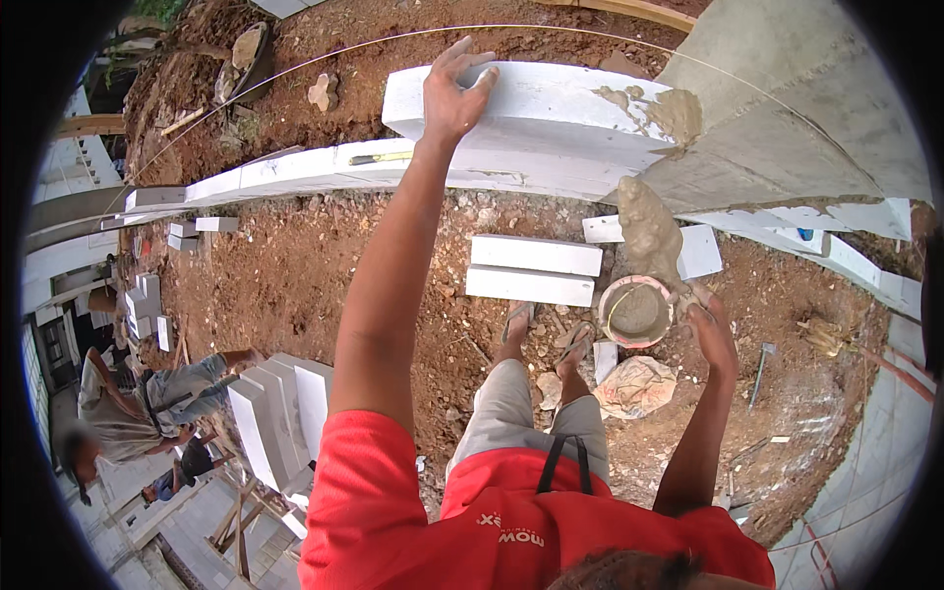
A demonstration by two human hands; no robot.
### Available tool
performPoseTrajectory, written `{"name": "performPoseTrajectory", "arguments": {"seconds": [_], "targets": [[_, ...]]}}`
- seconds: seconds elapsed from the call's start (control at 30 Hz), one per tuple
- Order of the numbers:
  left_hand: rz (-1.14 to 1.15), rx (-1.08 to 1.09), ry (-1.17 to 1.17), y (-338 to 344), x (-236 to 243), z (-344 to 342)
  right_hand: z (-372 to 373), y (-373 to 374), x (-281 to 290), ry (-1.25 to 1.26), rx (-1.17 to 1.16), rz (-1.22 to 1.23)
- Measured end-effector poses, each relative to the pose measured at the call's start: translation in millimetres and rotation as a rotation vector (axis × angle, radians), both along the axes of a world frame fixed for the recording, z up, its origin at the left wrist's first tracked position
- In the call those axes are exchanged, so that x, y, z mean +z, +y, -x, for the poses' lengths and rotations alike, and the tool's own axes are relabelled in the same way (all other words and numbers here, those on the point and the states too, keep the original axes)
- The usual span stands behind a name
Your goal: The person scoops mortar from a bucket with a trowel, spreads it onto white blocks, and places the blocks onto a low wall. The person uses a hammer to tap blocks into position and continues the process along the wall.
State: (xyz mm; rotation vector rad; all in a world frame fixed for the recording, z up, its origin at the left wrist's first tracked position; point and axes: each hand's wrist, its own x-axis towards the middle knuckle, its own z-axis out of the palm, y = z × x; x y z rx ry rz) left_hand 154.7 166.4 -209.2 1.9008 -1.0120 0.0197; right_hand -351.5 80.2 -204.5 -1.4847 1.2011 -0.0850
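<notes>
My left hand [454,90] reaches up and grips the near top edge of a large white block [551,108] lying on the white block wall [324,169]. Wet grey mortar [669,110] is smeared on the block's right end. My right hand [712,336] holds a trowel loaded with a tall lump of mortar [647,231], raised over a round bucket of mortar [636,313] beside my sandalled feet [551,339].
Two white blocks [534,268] lie on the red soil in front of my feet; a stack of blocks [280,413] stands at lower left. Another person [147,403] bends there. A hammer [759,372] and a crumpled bag [637,386] lie right. A concrete column [787,108] rises at right.
</notes>
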Motion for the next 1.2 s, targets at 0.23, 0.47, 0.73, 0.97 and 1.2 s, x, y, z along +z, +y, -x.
{"name": "performPoseTrajectory", "arguments": {"seconds": [0.23, 0.47, 0.73, 0.97, 1.2], "targets": [[0.148, 0.443, 0.67, 90, 0, -75, -232, -9, 109, -0.093, 0.442, 0.66], [0.269, 0.095, 1.034, 121, -26, -72, -358, 12, 115, 0.452, 0.665, 1.015], [0.173, 0.055, 1.002, 129, -26, -72, -307, 12, 98, 0.354, 0.438, 1.041], [0.199, 0.049, 0.972, 130, -26, -69, -285, -10, 100, 0.504, 0.428, 0.809], [0.218, 0.035, 1.009, 131, -29, -71, -289, -8, 141, 0.365, 0.231, 0.48]]}}
